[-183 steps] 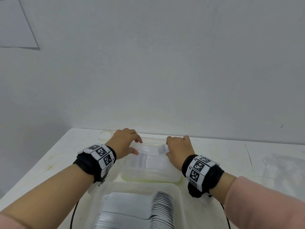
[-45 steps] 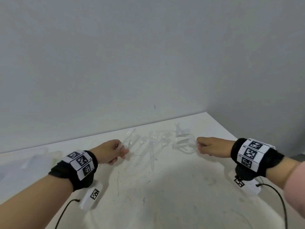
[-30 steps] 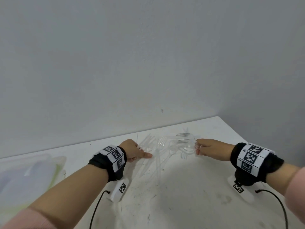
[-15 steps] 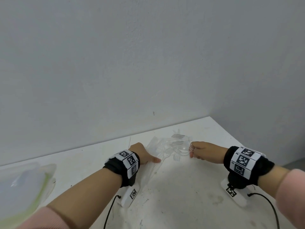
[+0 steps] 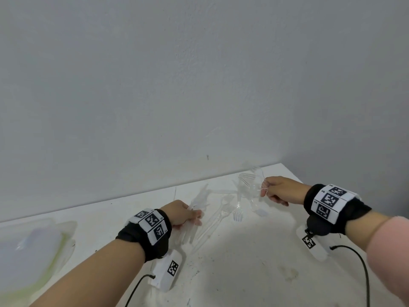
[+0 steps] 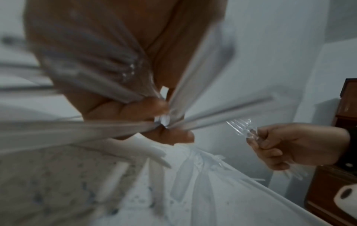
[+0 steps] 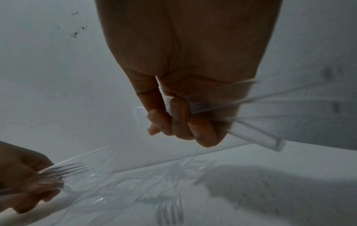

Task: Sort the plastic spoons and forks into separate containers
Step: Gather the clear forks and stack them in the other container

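Note:
Loose clear plastic cutlery (image 5: 221,216) lies on the white table (image 5: 243,273) between my hands; one fork (image 5: 238,215) and a spoon (image 5: 226,199) can be made out. My left hand (image 5: 192,214) grips several clear handles that fan out of its fist (image 6: 164,120). Fork tines (image 7: 65,169) stick out of that bundle. My right hand (image 5: 266,191) is off to the right, just above the table. It grips a bundle of clear forks (image 6: 241,126), whose handles (image 7: 241,107) splay out behind the curled fingers (image 7: 179,120). Another fork (image 7: 170,212) lies under it.
A blurred clear container (image 5: 33,251) with a greenish rim sits at the table's far left. The grey wall (image 5: 199,85) runs close behind the pile, and the table's corner (image 5: 281,165) is just beyond my right hand. Cables (image 5: 363,273) trail from both wrists. Brown furniture (image 6: 345,152) stands off to the right.
Six seconds ago both hands were at the containers. In the last second my left hand slid into the pile and curled round several handles. My right hand kept its forks and rose slightly.

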### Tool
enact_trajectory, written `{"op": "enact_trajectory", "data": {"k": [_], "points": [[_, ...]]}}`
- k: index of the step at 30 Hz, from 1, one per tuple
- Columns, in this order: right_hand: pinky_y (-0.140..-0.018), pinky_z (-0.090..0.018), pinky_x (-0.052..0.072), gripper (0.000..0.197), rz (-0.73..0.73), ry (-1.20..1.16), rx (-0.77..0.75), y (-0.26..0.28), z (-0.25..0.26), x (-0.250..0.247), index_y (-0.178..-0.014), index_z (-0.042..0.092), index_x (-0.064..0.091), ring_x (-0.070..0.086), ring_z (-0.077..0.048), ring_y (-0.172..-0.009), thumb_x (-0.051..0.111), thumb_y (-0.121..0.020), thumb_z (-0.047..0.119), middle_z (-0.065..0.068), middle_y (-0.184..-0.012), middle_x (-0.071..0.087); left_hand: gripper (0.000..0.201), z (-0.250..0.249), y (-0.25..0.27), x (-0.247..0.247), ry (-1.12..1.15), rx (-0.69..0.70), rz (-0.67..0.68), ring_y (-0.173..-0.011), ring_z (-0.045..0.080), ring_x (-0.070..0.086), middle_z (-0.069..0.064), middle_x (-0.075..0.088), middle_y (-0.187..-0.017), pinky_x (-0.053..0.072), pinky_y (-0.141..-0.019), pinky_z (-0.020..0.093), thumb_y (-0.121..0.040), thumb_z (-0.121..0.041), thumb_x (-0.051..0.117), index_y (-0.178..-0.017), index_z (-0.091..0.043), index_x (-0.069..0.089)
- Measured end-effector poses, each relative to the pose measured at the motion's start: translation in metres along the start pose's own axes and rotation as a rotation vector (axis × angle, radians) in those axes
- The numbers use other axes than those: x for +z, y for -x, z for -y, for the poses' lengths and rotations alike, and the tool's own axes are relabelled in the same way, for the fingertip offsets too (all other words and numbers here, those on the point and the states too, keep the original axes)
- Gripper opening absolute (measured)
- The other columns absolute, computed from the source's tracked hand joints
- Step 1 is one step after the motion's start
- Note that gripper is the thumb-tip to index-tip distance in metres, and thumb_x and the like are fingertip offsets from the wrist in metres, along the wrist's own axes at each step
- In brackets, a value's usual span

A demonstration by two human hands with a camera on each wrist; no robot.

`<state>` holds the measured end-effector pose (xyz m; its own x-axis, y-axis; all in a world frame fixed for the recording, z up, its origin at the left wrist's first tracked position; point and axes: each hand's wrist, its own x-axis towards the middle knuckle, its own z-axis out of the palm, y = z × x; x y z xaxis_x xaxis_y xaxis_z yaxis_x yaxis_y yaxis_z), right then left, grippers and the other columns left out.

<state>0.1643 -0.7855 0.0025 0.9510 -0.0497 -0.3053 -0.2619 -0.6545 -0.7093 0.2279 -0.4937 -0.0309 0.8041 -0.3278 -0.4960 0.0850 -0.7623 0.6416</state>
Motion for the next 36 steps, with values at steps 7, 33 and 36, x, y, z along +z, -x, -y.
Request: {"op": "enact_trajectory", "data": {"k": [7, 33, 36], "points": [[-0.044, -0.023, 0.030, 0.020, 0.031, 0.009, 0.013, -0.010, 0.005, -0.002, -0.086, 0.009, 0.056, 0.039, -0.012, -0.048, 0.040, -0.088, -0.003, -0.003, -0.060, 0.046, 0.037, -0.005, 0.007, -0.009, -0.030, 0.027, 0.006, -0.068, 0.012, 0.046, -0.020, 0.062, -0.057, 0.037, -0.058, 0.020, -0.097, -0.043, 0.052, -0.073, -0.023, 0.072], [-0.072, -0.013, 0.040, 0.036, 0.358, 0.678, -0.459, -0.063, 0.072, 0.085, -0.099, 0.024, 0.073, 0.051, -0.006, -0.088, 0.086, -0.067, 0.029, 0.012, -0.089, 0.051, 0.017, 0.040, 0.015, -0.017, 0.995, -0.171, -0.046, -0.055, 0.020, 0.069, 0.013, 0.072, -0.071, 0.060, -0.058, 0.032, -0.099, -0.011, 0.052, -0.098, 0.005, 0.058], [-0.070, -0.017, 0.041, 0.033, 0.348, 0.690, -0.434, -0.067, 0.071, 0.090, -0.095, 0.021, 0.072, 0.053, -0.007, -0.090, 0.086, -0.066, 0.029, 0.007, -0.097, 0.058, 0.018, 0.046, 0.017, -0.019, 1.005, -0.174, -0.036, -0.061, 0.022, 0.071, 0.014, 0.073, -0.076, 0.060, -0.062, 0.033, -0.099, -0.012, 0.052, -0.099, 0.005, 0.059]]}}
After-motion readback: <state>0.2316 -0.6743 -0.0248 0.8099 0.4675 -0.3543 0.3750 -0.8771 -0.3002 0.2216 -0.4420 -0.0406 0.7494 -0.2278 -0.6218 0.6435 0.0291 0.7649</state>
